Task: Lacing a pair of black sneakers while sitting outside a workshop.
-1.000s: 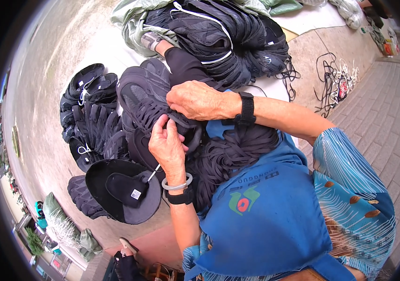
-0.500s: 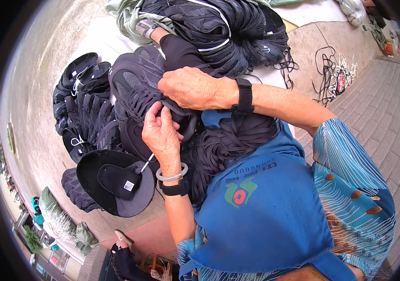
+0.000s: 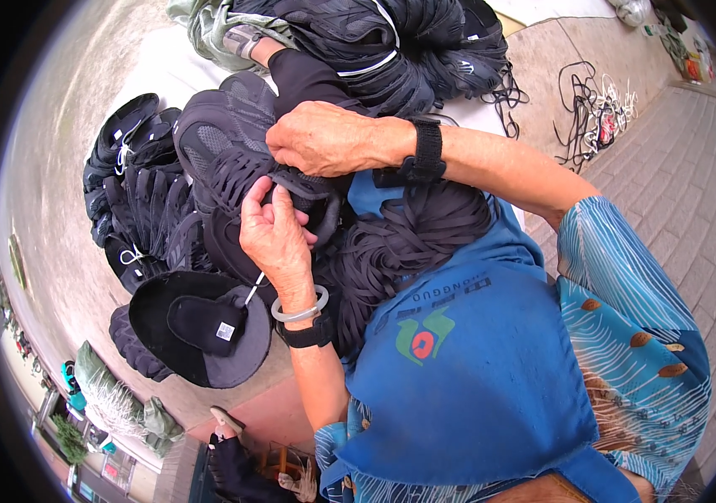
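Note:
A black mesh shoe upper [image 3: 241, 172], with dark laces crossed over its front, lies before me. My left hand [image 3: 278, 235] is closed in a pinch at the edge of its lacing, thumb and forefinger close together. Just above, my right hand [image 3: 324, 138] is closed at the eyelet side, apparently on the black lace, though its fingertips hide most of it. A thick bundle of flat black shoelaces [image 3: 412, 239] rests on my blue apron [image 3: 467, 377]. Below my left hand, a black upper with a white label [image 3: 199, 327] shows its opening, a white cord beside it.
Stacks of black uppers tied with white cord [image 3: 153, 201] stand at the left. A larger bundle of uppers [image 3: 375, 50] lies at the far side, near a person's dark-clothed leg [image 3: 308, 84]. Loose black and white laces [image 3: 597, 117] lie on the ground at the right.
Both hands and the shoe upper sit slightly farther left in the picture, as does most of the scene. Both hands keep nearly the same closed grip at the lacing.

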Demonstrator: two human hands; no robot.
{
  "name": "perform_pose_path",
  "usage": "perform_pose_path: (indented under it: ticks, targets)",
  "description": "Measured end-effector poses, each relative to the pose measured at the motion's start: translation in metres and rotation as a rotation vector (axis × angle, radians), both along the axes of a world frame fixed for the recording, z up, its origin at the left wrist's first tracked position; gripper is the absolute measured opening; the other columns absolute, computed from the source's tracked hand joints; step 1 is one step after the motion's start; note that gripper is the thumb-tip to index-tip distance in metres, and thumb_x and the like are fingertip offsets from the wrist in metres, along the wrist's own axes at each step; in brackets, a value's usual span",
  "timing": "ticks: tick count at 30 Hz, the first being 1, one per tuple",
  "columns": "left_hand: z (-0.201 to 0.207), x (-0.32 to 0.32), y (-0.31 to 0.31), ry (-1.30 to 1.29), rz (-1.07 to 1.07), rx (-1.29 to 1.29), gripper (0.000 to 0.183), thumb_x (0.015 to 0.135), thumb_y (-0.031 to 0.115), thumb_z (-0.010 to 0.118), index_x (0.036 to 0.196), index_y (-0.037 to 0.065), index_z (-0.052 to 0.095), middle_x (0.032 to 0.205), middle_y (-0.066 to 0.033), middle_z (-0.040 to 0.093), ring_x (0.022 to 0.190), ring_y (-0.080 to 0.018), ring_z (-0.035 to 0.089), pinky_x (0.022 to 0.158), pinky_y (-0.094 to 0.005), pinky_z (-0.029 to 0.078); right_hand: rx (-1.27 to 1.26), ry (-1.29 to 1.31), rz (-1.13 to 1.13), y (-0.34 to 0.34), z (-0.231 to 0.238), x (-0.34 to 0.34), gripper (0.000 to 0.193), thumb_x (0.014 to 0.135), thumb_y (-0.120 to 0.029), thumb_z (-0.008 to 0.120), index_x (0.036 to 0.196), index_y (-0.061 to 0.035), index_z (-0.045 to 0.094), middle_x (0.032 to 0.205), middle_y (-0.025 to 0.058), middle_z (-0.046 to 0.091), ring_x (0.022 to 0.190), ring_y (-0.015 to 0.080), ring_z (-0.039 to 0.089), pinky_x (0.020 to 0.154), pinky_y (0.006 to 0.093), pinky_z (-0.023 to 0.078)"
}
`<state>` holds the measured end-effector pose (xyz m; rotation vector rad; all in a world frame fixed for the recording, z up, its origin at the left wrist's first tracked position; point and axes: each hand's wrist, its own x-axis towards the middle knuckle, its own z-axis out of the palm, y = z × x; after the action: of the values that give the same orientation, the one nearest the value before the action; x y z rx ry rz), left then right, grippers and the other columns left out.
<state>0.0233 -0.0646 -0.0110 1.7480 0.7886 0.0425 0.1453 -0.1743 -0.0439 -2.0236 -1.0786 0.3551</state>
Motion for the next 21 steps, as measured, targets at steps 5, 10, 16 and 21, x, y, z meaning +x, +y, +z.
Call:
perform_pose_path:
  ticks: [5,10,16,21]
  targets:
    - [-0.001,0.003,-0.002,0.006,-0.006,0.024,0.033,0.09,0.017,0.062,0.116,-0.003,0.055,0.057,0.0007,0.054,0.036,-0.0046,0.044,0.031,-0.0184,0.031,-0.061,0.029,0.02,0.001,0.002,-0.001,0.018,0.084,-0.016,0.055,0.078,0.0001,0.059,0.07,0.0186,0.061,0.073,0.0362,0.063,0.062,0.0436,0.05]
    - [0.003,0.001,-0.003,0.02,0.01,0.009,0.03,0.09,0.012,0.061,0.115,-0.003,0.056,0.058,-0.0011,0.055,0.04,-0.0048,0.046,0.034,-0.0196,0.036,-0.049,-0.074,0.03,0.002,0.013,-0.007,0.015,0.078,-0.014,0.059,0.079,0.0015,0.061,0.074,0.0181,0.063,0.073,0.0366,0.064,0.062,0.0436,0.052]
    - [0.004,0.001,-0.004,0.026,0.014,0.014,0.031,0.09,0.011,0.061,0.116,-0.003,0.055,0.058,-0.0014,0.055,0.04,-0.0051,0.046,0.034,-0.0196,0.035,-0.039,-0.182,0.009,-0.001,0.019,-0.01,0.018,0.074,-0.014,0.06,0.08,0.0028,0.064,0.081,0.0186,0.065,0.077,0.0369,0.065,0.065,0.0443,0.053]
    - [0.003,0.0,-0.005,0.003,0.026,0.013,0.034,0.089,0.016,0.063,0.116,-0.003,0.055,0.058,-0.0002,0.054,0.036,-0.0049,0.043,0.031,-0.0187,0.033,-0.048,-0.114,-0.024,-0.002,0.011,-0.007,0.018,0.074,-0.013,0.061,0.079,0.0028,0.063,0.08,0.0192,0.064,0.077,0.0368,0.065,0.065,0.0441,0.053]
